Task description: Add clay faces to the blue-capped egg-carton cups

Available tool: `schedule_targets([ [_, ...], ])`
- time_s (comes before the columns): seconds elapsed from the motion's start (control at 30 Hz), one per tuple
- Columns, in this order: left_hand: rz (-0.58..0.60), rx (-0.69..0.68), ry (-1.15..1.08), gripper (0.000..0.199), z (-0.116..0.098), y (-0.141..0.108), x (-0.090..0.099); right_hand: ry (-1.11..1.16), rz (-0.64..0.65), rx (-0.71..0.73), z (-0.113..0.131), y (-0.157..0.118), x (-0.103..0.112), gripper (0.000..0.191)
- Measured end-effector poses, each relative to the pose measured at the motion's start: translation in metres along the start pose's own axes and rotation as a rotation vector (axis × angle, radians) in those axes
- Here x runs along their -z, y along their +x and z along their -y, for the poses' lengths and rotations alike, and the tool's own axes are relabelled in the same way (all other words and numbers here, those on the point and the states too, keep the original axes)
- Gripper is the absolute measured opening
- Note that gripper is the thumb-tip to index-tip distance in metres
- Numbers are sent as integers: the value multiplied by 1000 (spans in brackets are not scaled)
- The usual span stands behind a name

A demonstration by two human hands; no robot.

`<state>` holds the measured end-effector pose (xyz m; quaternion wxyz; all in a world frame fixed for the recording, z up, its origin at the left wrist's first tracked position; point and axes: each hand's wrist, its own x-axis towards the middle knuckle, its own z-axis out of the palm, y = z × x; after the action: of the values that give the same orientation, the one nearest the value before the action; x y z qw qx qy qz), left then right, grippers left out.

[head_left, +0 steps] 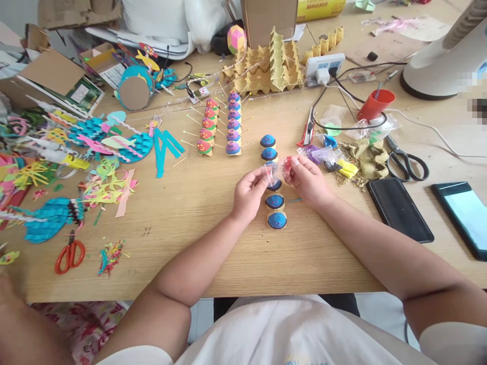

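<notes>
A small clear plastic bag (279,171) with something red in it is stretched between my hands. My left hand (248,192) pinches one end, and my right hand (310,181) grips the other, where the red stuff shows. Below them stands a column of egg-carton cups topped with blue domes (275,202), some with small faces; the middle ones are partly covered by my hands and the bag. Farther back are a row of red-and-green cups (206,135) and a row of purple-and-blue cups (233,134), with pins sticking out sideways.
To the right lie bags of coloured clay (347,168), torn carton (371,157), black scissors (409,165), a red utility knife (307,129), a black tray (399,209) and a phone (462,218). Paper crafts (49,218) and orange scissors (70,255) lie left. A person's arm (23,319) shows lower left.
</notes>
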<state>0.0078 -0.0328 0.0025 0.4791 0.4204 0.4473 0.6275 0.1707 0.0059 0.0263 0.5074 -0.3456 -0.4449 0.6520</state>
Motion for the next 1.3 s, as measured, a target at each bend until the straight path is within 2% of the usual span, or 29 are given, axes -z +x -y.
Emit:
schedule_targets([
  [0.3, 25, 11, -4, 46, 0, 0, 0, 24, -44, 20, -3, 2, 3, 54],
  [0.67, -56, 33, -91, 45, -1, 1, -2, -44, -6, 23, 1, 1, 0, 58],
  [1.03, -85, 9, -81, 43, 1, 2, 0, -133, -59, 6, -1, 1, 0, 58],
  [1.3, -115, 14, -70, 48, 0, 2, -1, -166, -4, 23, -2, 1, 3, 55],
])
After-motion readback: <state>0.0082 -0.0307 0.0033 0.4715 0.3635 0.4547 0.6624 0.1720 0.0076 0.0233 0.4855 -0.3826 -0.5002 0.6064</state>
